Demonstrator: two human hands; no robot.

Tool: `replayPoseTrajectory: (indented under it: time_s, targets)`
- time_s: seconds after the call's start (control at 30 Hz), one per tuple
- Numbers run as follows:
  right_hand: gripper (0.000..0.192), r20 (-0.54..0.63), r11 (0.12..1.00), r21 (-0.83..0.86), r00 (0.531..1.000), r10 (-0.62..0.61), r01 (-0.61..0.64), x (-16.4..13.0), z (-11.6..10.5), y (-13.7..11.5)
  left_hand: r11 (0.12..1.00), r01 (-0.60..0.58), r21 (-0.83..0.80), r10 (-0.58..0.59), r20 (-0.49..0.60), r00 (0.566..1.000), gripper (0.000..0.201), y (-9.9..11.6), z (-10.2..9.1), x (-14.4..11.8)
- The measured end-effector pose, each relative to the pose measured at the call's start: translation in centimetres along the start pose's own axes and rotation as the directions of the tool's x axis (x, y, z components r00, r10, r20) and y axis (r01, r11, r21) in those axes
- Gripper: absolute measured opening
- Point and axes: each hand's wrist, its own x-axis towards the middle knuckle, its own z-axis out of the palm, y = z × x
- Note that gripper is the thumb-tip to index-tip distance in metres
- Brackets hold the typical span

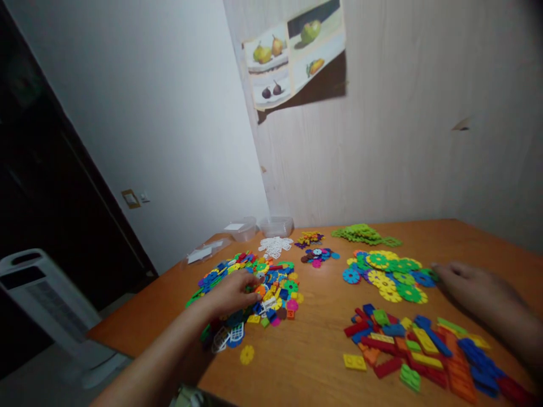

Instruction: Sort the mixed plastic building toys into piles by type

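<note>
Head cam view, looking down over an orange-brown wooden table (322, 362) covered in sorted plastic toy bits.

The left hand (233, 293) is down on the big mixed pile of colourful pieces (254, 282), which sits toward the table's left side. Its fingers are curled in loosely over the pieces, pointing right. I honestly can't tell if it's actually pinching anything, since the fingertips are buried in the clutter. Just nearer than that pile there's a white net-like piece (223, 338) and a lone yellow gear disc (246, 354) lying on bare table.

The right hand (475, 288) lies flat-ish and relaxed on the table's right side, fingers stretched out to the left, tips right at the edge of the cluster of yellow, green and blue gear discs (388, 274). Nothing in its grip that I can see, though it's a bit blurry.

Nearer than those discs on the table is a spread of flat bricks (424, 350) in red, orange, blue, yellow and green. Toward the table's far edge: a heap of green pieces (365, 233), a small pile of white lattice pieces (275, 246), and two clear plastic tubs (275, 226) by the wall. A fruit poster (297, 53) hangs above the table.
</note>
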Motion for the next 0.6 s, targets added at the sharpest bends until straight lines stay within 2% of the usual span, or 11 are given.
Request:
replayPoseTrajectory:
  time_s: [0.17, 0.43, 0.6]
  targets:
    - [0.049, 0.07, 0.999, -0.005, 0.997, 0.035, -0.035, -0.2, -0.3, -0.5, 0.997, 0.058, -0.042, -0.058, -0.004, 0.998, 0.026, -0.1, 0.4, 0.7]
    - [0.053, 0.096, 0.998, -0.015, 0.993, 0.063, -0.062, -0.6, -0.5, -1.0, 0.991, 0.123, -0.05, -0.123, -0.006, 0.992, 0.039, -1.0, 1.0, 1.3]
    - [0.053, 0.098, 0.998, -0.003, 0.994, 0.058, -0.058, -0.3, -0.3, -0.4, 0.968, 0.174, -0.18, -0.177, -0.002, 0.984, 0.03, -1.0, 1.1, 1.4]
